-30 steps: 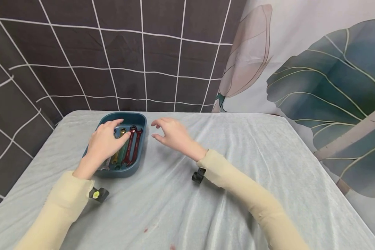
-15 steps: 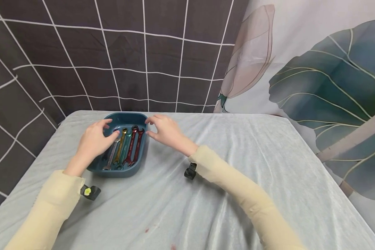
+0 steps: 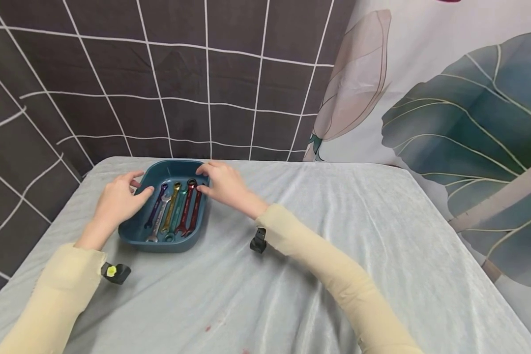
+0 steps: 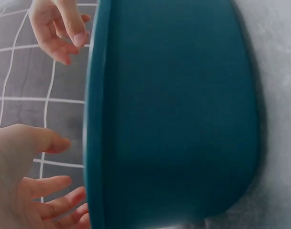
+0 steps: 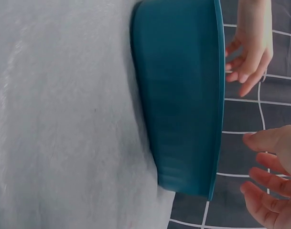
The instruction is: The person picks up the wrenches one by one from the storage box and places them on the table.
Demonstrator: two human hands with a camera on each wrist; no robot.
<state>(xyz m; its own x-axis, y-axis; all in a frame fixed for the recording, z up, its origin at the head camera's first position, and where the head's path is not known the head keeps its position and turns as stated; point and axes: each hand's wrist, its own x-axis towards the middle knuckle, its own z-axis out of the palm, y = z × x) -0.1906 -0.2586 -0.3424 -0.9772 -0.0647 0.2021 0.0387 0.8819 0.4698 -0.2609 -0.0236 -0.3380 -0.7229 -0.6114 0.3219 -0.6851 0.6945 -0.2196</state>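
Observation:
A blue rectangular bin stands near the back left of the table. Side by side in it lie several wrenches: a purple wrench, a silver wrench, a gold wrench, a green wrench, plus a red wrench and a darker red wrench. My left hand hovers at the bin's left rim, thumb and fingers spread and holding nothing. Over the right rim is my right hand, fingers loosely bent. Both wrist views show the hands above the rim, gripping nothing.
A pale grey velvet cloth covers the table. Behind the back edge hangs a dark curtain with white grid lines. A leaf-printed light curtain hangs on the right.
My left hand has moved left, off the wrenches to the left rim, uncovering the purple and silver ones. My right hand has come left from beside the bin to over its right rim.

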